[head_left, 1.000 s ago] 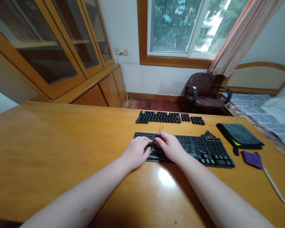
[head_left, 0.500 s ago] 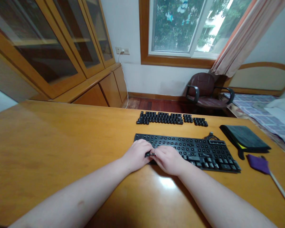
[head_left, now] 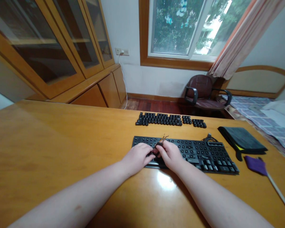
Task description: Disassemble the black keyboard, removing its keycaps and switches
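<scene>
A black keyboard (head_left: 218,155) lies on the desk with many of its key caps off, bare switch posts showing. Caps are still on at its lower right. My right hand (head_left: 172,155) is closed round a keycap puller (head_left: 163,138), its thin brass-coloured wire prongs pointing up and away over the keyboard. My left hand (head_left: 139,158) rests at the keyboard's lower left, its fingers bent and pinched close against my right fingertips. What my left fingers hold, if anything, is hidden.
Loose black key caps (head_left: 163,119) stand in rows behind the keyboard. On the right lie a dark pouch (head_left: 243,139) and a purple-headed brush or duster (head_left: 256,165) with a pale handle. The cable (head_left: 210,138) is bundled behind the keyboard. A chair (head_left: 201,91) stands beyond the desk.
My right hand has turned, so the puller's wire prongs now point up and away instead of being down between my hands. My left hand has moved only slightly.
</scene>
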